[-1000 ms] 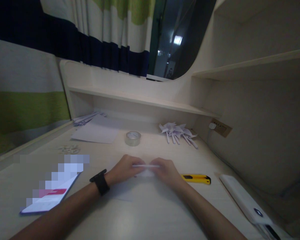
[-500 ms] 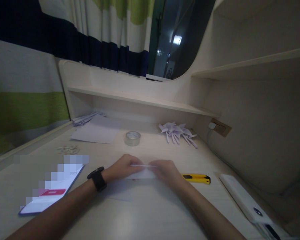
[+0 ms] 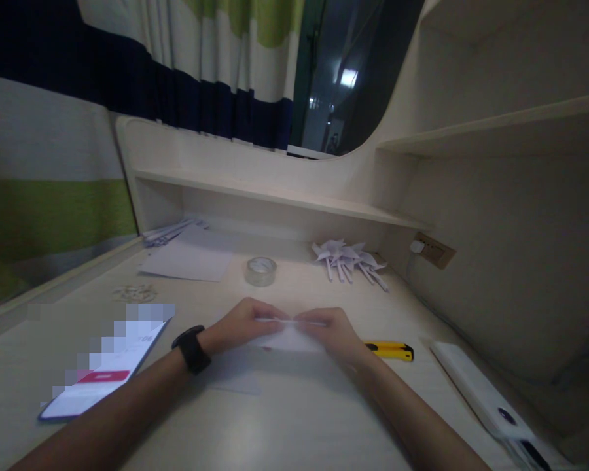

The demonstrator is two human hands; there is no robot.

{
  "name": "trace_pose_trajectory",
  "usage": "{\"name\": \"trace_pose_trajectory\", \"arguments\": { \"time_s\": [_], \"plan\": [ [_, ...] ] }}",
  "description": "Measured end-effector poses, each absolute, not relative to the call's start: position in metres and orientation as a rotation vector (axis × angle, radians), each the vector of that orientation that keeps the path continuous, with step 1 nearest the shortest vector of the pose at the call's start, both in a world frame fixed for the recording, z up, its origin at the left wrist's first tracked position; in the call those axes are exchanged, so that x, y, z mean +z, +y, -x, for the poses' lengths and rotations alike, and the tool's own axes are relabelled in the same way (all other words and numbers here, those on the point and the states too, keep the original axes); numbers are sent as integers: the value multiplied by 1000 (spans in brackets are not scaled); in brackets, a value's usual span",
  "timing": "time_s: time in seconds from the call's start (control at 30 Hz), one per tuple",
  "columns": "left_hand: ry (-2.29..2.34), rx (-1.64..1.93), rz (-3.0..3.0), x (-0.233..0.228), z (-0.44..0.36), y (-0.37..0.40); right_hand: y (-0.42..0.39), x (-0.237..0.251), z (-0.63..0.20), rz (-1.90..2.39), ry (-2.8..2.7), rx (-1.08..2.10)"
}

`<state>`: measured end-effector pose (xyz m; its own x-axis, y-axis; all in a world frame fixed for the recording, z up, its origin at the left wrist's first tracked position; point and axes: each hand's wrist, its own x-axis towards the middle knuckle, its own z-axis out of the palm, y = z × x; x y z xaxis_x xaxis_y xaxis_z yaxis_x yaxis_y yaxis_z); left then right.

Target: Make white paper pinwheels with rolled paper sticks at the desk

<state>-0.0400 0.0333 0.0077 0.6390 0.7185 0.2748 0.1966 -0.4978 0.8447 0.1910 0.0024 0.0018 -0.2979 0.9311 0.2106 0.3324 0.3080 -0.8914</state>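
Note:
A small white sheet of paper (image 3: pixel 288 338) is held up over the middle of the desk, its upper edge pinched from both sides. My left hand (image 3: pixel 248 325), with a black watch on the wrist, grips the paper between thumb and fingers. On the other side my right hand (image 3: pixel 331 332) pinches the same edge, close to the left fingertips. Whether the edge is folded is too blurred to tell. Another white paper (image 3: pixel 233 379) lies flat on the desk below my left hand. Partly behind my right wrist lies a yellow utility knife (image 3: pixel 392 350).
A roll of clear tape (image 3: pixel 260 271) stands ahead of my hands. Several paper pinwheels (image 3: pixel 343 255) lie at back right, white sheets (image 3: pixel 189 255) at back left. Small pale bits (image 3: pixel 135 292) and a lit phone (image 3: pixel 103 373) are left; a white device (image 3: pixel 481 386) is right.
My hands have moved slightly apart along the paper's edge, the right one shifting right and covering more of the knife. More of the paper's face shows between them.

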Motion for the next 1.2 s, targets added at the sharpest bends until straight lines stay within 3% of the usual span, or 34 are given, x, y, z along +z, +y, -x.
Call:
{"name": "trace_pose_trajectory", "arguments": {
  "time_s": [0.37, 0.7, 0.9, 1.2],
  "plan": [
    [635, 746, -1676, 12, 39, 24, 2, -1, -195, 1062, -1516, 1299],
    [748, 817, -1736, 4, 35, 31, 7, 1, -190, 1200, -1713, 905],
    [713, 778, -1828, 8, 37, 30, 5, 7, -190, 1315, -1756, 896],
    [740, 729, -1778, 14, 47, 34, 6, 8, -194, 1256, -1484, 1263]
  ]
}}
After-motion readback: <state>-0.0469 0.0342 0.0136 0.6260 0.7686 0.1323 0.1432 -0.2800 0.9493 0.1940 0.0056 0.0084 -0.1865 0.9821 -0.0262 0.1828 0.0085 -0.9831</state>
